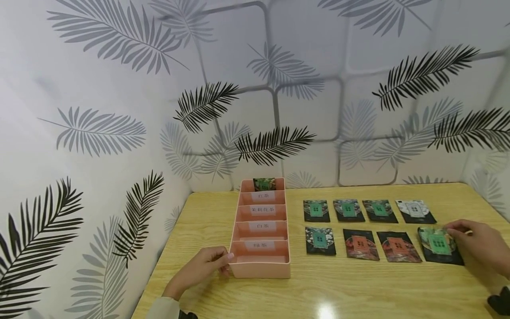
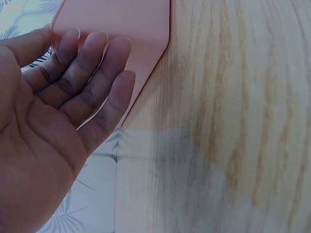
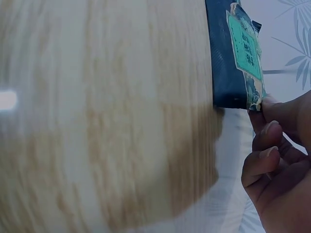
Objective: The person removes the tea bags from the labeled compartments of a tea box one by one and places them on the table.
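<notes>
My left hand [image 1: 208, 265] is at the near left corner of a pink divided box [image 1: 260, 270], thumb over the rim and fingers along the outer wall. In the left wrist view, the fingers [image 2: 92, 80] bend against the pink side [image 2: 116, 17]. On the far right, my right hand [image 1: 480, 243] pinches the upper right corner of a dark tea packet [image 1: 440, 246] with a green label. Thumb and forefinger meet at that corner in the right wrist view, where the packet [image 3: 240, 58] is tilted; the other fingers curl below.
Two rows of tea packets lie right of the box, among them a red-labelled packet [image 1: 360, 244] and a white-patterned packet [image 1: 415, 212]. One green-labelled packet [image 1: 264, 184] stands in the box's rear compartment. Paper labels mark the dividers. A leaf-patterned wall [image 1: 311, 110] borders the wooden table [image 1: 318, 292].
</notes>
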The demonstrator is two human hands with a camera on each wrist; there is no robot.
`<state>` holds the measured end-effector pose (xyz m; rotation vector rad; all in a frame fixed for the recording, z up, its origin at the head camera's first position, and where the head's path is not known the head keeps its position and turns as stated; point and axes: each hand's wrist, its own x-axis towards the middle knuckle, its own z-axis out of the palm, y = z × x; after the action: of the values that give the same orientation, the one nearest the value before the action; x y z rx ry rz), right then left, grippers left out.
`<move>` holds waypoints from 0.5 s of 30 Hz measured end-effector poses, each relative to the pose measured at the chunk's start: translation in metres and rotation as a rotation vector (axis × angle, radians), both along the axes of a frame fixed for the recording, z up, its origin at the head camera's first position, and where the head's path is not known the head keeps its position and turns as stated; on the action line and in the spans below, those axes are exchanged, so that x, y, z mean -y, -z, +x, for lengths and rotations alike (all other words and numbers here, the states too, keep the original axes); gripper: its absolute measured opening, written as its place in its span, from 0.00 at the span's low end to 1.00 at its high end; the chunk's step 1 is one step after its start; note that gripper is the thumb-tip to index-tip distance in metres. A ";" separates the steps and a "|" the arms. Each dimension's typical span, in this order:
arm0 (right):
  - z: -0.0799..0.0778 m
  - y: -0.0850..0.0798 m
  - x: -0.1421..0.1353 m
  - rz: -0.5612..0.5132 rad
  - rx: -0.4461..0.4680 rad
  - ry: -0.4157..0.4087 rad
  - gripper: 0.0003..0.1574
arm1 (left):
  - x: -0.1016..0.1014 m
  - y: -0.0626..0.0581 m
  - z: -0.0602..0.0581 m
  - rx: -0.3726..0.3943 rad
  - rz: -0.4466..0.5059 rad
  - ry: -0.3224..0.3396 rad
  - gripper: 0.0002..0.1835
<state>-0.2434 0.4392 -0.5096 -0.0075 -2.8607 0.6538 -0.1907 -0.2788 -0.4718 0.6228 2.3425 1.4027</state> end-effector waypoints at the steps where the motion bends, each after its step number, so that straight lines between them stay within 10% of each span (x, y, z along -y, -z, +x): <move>1: 0.000 0.001 -0.001 0.007 0.001 -0.005 0.10 | 0.000 0.001 0.000 -0.003 0.001 0.002 0.18; 15: -0.003 0.005 -0.005 0.000 0.029 -0.051 0.13 | -0.002 -0.004 0.002 -0.001 0.003 0.005 0.19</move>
<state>-0.2462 0.4438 -0.5145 0.0567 -2.8976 0.6693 -0.1883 -0.2765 -0.4681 0.6292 2.3386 1.4043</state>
